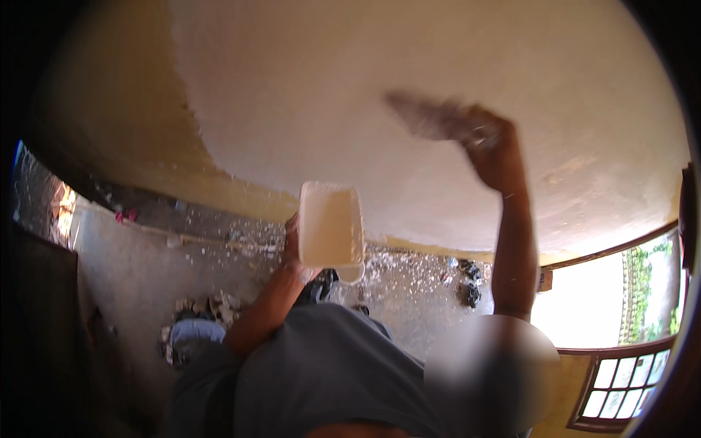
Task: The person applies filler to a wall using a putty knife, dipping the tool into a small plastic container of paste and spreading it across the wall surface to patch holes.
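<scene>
My left hand grips the side of a cream rectangular tub, its open top facing up. Pale, paint-like material lines the inside; how deep it lies I cannot tell. Up and to the right, my right hand is closed around a brush, smeared by motion, whose dark end points left. The brush is in front of the wall; whether it touches the surface I cannot tell. A pale coat covers most of this wall, ending in an uneven edge against darker yellow at the left.
White flakes and splatter lie on the grey floor along the wall's foot. Black crumpled items lie there on the right. A pile with blue cloth is at lower left. A bright opening and a paned window stand at right.
</scene>
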The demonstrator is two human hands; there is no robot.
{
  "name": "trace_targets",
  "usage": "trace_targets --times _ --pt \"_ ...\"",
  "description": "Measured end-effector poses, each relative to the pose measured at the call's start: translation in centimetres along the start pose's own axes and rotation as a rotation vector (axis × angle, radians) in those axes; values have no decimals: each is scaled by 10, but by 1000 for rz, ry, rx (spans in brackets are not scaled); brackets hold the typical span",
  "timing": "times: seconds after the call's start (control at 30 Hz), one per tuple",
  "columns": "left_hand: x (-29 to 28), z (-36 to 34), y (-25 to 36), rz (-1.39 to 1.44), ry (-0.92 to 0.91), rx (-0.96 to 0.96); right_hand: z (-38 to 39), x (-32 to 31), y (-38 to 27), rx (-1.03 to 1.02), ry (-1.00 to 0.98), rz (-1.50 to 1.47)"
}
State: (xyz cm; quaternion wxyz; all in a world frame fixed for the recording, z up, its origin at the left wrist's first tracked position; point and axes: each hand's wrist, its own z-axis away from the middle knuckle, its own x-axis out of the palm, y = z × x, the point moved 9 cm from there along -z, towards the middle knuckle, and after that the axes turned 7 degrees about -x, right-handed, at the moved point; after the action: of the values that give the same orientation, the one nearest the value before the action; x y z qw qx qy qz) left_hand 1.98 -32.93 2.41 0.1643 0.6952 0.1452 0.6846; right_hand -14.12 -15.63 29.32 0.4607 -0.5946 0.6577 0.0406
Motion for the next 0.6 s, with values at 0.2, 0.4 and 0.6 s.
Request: trace_targets --times 0.2,0.4,0.6 --pt "15 7 -2 211 -18 -42 89 148 -35 -595 -408 71" --pt "1 3 -12 171 41 -148 100 171 -36 -639 -386 9" --pt "1 -4 -21 124 29 -155 112 191 -15 -580 -421 2"
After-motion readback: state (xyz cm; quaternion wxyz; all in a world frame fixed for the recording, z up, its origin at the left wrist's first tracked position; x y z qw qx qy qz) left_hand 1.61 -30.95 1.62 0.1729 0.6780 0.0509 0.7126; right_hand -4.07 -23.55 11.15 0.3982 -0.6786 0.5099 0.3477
